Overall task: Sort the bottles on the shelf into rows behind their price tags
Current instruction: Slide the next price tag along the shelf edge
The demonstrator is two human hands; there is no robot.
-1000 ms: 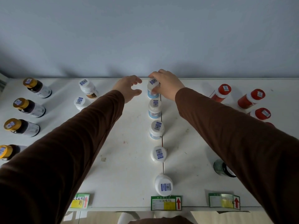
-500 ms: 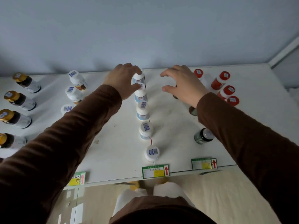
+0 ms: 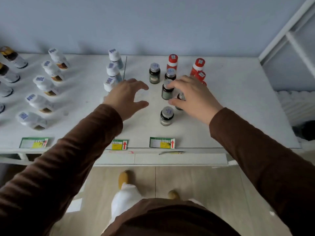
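On the left of the shelf [image 3: 238, 116] stand finished-looking rows: white bottles [image 3: 44, 86] running near to far behind the left price tag [image 3: 35, 142], then the blue-banded bottles [image 3: 113, 71] along the seam. The left hand [image 3: 126, 97] hovers just right of that row, fingers [image 3: 144, 86] spread and empty, open shelf beneath it. Right of it, the dark bottles [image 3: 154, 73] stand upright but scattered behind the right price tag [image 3: 162, 142]. The right hand [image 3: 192, 97] is nearer: its fingers [image 3: 173, 85] curl around the dark bottle [image 3: 167, 91] in the middle of the cluster; whether they press it, I cannot tell. Red-capped bottles [image 3: 172, 61] crowd the far right, leaving little room there.
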